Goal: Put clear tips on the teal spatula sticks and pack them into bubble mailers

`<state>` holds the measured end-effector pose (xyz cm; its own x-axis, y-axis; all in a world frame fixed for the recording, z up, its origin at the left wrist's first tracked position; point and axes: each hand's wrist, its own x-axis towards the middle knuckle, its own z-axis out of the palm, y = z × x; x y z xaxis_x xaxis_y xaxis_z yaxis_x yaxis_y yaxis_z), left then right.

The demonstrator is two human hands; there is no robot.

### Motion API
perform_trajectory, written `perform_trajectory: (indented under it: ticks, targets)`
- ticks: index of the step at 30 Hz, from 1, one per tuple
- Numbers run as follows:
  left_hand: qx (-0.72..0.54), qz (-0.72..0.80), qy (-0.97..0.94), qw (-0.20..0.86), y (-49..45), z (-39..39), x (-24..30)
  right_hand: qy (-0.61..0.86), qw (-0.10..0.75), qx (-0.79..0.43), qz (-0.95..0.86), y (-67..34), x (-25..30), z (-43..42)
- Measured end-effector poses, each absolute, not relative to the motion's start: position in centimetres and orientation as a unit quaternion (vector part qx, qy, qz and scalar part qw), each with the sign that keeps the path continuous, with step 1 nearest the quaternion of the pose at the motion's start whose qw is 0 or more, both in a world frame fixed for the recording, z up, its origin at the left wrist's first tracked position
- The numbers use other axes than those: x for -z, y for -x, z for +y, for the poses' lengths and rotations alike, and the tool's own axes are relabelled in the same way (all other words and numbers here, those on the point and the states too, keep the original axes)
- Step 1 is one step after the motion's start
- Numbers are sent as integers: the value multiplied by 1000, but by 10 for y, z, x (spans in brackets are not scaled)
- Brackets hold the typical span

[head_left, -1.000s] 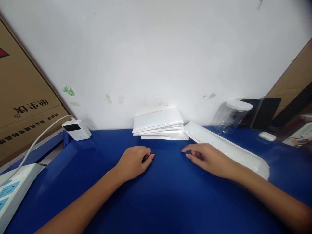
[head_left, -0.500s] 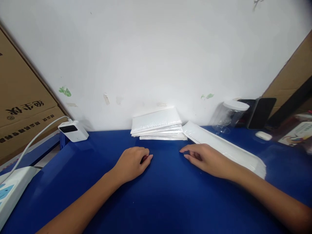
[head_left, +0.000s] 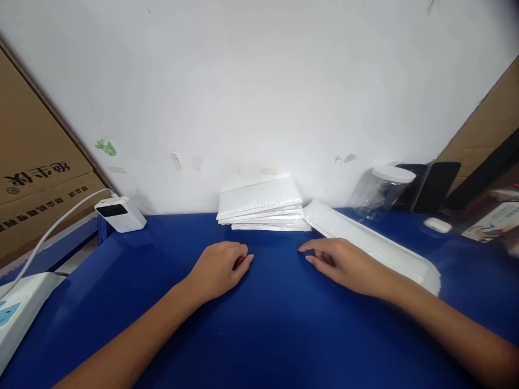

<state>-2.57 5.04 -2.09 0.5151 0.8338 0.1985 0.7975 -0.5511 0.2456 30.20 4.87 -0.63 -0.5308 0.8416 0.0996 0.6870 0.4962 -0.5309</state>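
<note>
My left hand (head_left: 221, 271) rests on the blue tabletop (head_left: 259, 329) with its fingers curled in and the thumb alongside, holding nothing. Across a short gap lies my right hand (head_left: 338, 266), its index finger reaching out and a space between it and the thumb; it too is without an object. Beyond both hands, a fanned stack of flat white packets (head_left: 261, 200) with a shiny plastic surface sits against the wall. A longer white packet (head_left: 375, 237) lies slantwise to the right, partly covered by my right hand and forearm.
At the back right stand a clear jar with a white lid (head_left: 385, 192), a dark phone (head_left: 436, 188) and a small white case (head_left: 437, 225). On the left are a white device with a cable (head_left: 120, 215), a power strip (head_left: 24, 305) and a cardboard box (head_left: 36, 135).
The view has shifted very slightly. Both hands and the white packets keep their places on the table.
</note>
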Motion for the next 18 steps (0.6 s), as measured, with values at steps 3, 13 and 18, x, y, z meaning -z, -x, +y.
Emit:
perform_trajectory:
  ticks: [3, 13, 18]
  targets:
    - [-148, 469, -869, 60, 26, 50, 21, 453, 173, -219, -847, -302, 6, 48]
    - [-138, 472, -868, 64, 26, 52, 22, 456, 169, -221, -846, -303, 5, 47]
    - [-134, 477, -866, 67, 26, 50, 22, 451, 170, -220, -848, -302, 5, 47]
